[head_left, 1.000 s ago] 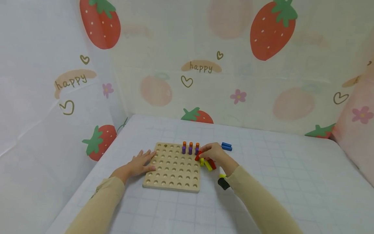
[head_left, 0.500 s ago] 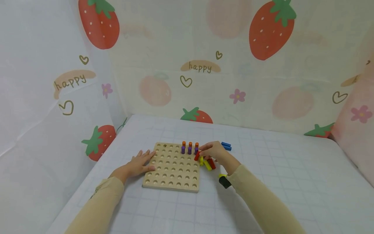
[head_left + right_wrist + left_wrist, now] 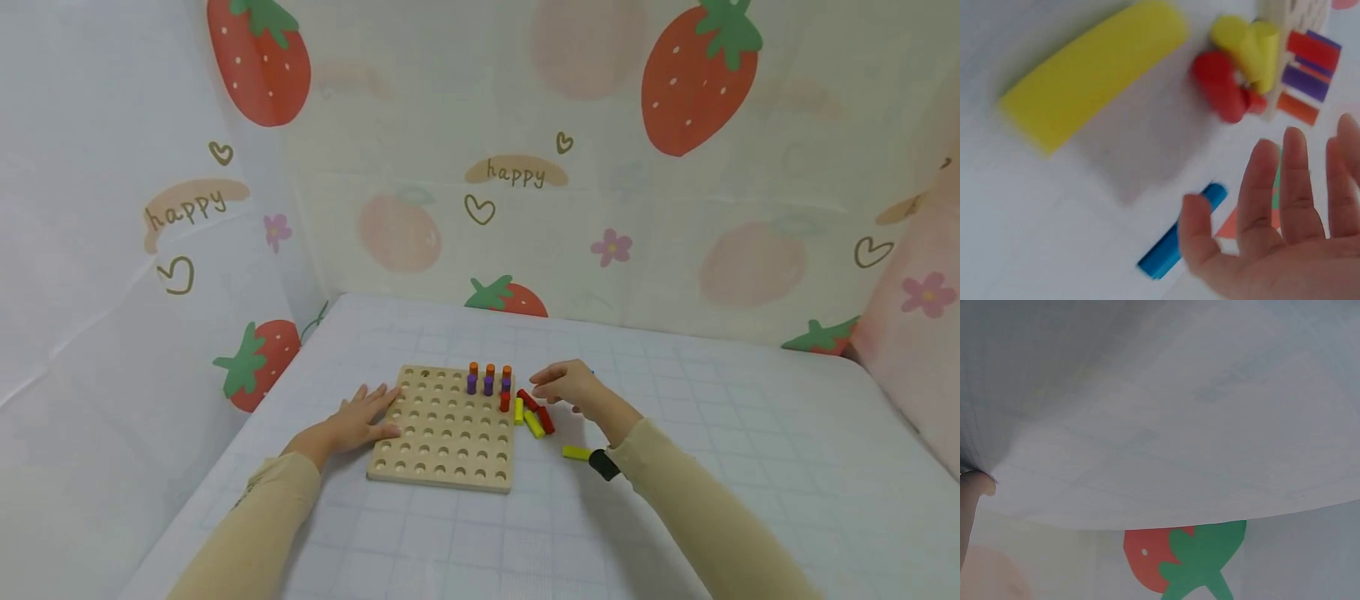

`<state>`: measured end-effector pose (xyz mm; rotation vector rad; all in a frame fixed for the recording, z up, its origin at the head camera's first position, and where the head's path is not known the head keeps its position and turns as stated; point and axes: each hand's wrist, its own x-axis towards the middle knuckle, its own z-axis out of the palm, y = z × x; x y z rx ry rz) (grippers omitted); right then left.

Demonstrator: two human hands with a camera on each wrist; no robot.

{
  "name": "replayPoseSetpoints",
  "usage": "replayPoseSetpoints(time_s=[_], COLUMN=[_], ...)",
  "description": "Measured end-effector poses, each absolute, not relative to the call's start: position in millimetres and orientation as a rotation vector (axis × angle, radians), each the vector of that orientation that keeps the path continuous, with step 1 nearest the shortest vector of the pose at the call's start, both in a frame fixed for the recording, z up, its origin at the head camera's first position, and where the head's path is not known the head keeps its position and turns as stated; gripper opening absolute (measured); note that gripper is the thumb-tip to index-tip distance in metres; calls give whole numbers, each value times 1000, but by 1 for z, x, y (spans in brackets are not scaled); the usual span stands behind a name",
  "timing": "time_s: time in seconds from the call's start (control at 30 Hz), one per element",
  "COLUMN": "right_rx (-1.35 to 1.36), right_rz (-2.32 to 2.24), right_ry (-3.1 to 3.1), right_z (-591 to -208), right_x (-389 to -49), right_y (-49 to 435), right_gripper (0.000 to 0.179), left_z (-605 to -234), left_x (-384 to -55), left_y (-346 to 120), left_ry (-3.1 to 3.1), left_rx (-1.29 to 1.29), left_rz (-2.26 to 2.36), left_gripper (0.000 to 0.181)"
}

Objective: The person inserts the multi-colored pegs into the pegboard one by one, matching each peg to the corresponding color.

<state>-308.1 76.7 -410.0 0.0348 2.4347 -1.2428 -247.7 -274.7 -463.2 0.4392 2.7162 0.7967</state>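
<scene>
A pale wooden peg board with rows of holes lies on the table. My left hand rests along its left edge, fingers spread. Orange pegs and purple pegs stand in the two back rows at the right. One red peg stands upright in front of the rightmost purple peg. My right hand hovers right of the board, holding nothing, its fingers apart in the right wrist view. Below it lie loose red pegs and yellow pegs. The left wrist view catches mostly tablecloth and one fingertip.
A separate yellow peg lies nearer me, beside a black object at the right wrist. A blue peg lies beyond the right hand, mostly hidden in the head view. A strawberry-print backdrop stands behind the table.
My right hand has let go of the red peg, which now stands upright in the board, and has moved right. A loose red peg has come into view. The left hand stays put.
</scene>
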Motion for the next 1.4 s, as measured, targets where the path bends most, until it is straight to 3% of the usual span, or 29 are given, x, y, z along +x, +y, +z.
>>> replayPoseSetpoints(time_s=[0.27, 0.53, 1.4], right_rx=[-206, -282, -268], right_rz=[-956, -926, -829], right_ry=[2400, 2307, 2437], right_z=[-422, -432, -439], right_x=[-311, -317, -313], right_y=[105, 114, 106], right_gripper=[44, 61, 48], left_z=[-461, -461, -461], left_x=[-245, -246, -245], left_y=[-274, -274, -273], left_ry=[2714, 2716, 2707], left_rx=[442, 442, 408], left_rz=[809, 797, 787], left_gripper=[84, 84, 86])
